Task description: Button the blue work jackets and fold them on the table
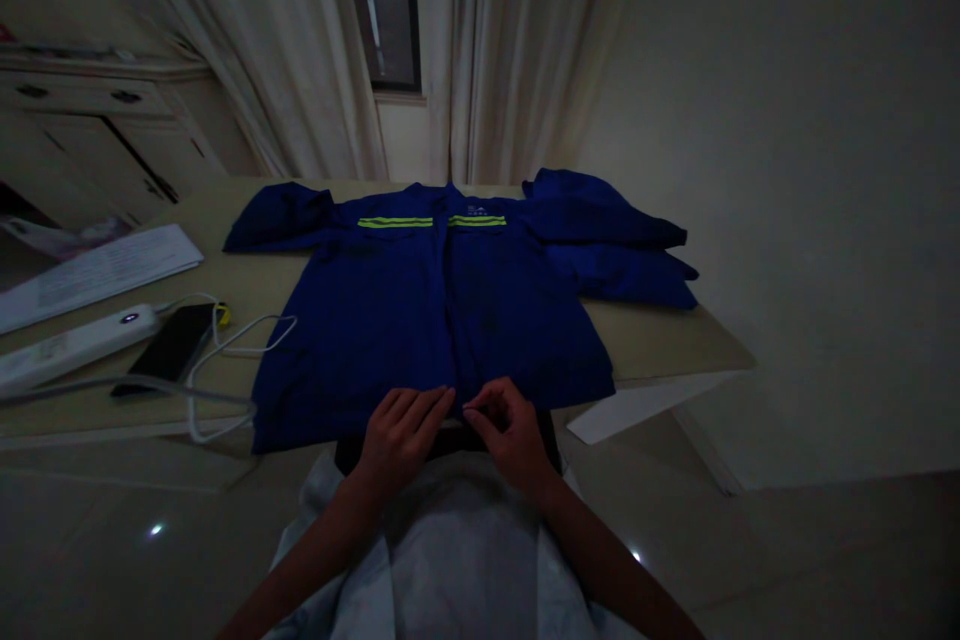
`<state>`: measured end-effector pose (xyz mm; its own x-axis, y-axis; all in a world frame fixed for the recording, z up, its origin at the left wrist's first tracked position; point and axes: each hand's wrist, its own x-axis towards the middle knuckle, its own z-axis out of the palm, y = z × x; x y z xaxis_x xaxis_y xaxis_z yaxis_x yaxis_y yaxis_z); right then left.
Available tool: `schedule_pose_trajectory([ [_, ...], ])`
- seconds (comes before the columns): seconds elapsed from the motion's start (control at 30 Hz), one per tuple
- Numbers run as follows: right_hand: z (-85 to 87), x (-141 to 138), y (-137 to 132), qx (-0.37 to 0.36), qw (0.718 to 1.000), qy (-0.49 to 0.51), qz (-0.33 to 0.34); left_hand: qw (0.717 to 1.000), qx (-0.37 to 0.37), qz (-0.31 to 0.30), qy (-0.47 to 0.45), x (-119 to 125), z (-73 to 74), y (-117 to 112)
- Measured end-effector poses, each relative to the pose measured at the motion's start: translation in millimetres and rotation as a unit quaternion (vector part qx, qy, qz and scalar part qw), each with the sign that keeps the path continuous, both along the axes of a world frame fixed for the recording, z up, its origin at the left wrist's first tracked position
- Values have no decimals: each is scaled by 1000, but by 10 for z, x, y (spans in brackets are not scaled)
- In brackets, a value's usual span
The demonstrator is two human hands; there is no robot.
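Observation:
A dark blue work jacket (375, 300) lies front side up on the table, its collar at the far side and its sleeves out to both sides. Yellow-green reflective strips cross its chest. At the near hem, just left of the front opening, my left hand (405, 430) holds the fabric edge with its fingers together and the thumb hidden. Right beside it, my right hand (511, 430) pinches the hem on the other side of the opening between thumb and index finger. Small fastener parts, if any, are too dark to make out.
More folded blue fabric (637, 275) lies under the right-hand sleeve. To the left on the table (660, 345) are a white power strip (82, 345), a black phone (171, 350), a white cable (191, 400) and papers (105, 270). Curtains (300, 50) hang behind.

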<state>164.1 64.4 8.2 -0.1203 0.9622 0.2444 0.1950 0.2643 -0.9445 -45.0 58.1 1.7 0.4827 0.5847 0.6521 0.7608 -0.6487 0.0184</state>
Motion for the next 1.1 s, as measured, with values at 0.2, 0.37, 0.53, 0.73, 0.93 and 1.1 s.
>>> schedule_pose_trajectory([
  [0.2, 32, 7, 9, 19, 999, -36, -12, 999, 0, -19, 38, 2, 34, 64],
  [0.37, -35, -2, -17, 116, 989, -95, 11, 998, 24, -40, 48, -8, 67, 86],
  [0.53, -100, 20, 7, 293, 943, -154, 36, 998, 44, -25, 33, 44, 85, 52],
  [0.73, -95, 39, 26, 360, 912, -191, 48, 998, 53, -10, 43, 82, 94, 61],
  [0.93, -126, -1, 8, 302, 946, -115, 30, 996, -17, 85, 8, 68, 56, 204],
  [1.1, -88, 30, 7, 265, 959, -96, 24, 957, -276, -18, -82, 43, 306, 180],
])
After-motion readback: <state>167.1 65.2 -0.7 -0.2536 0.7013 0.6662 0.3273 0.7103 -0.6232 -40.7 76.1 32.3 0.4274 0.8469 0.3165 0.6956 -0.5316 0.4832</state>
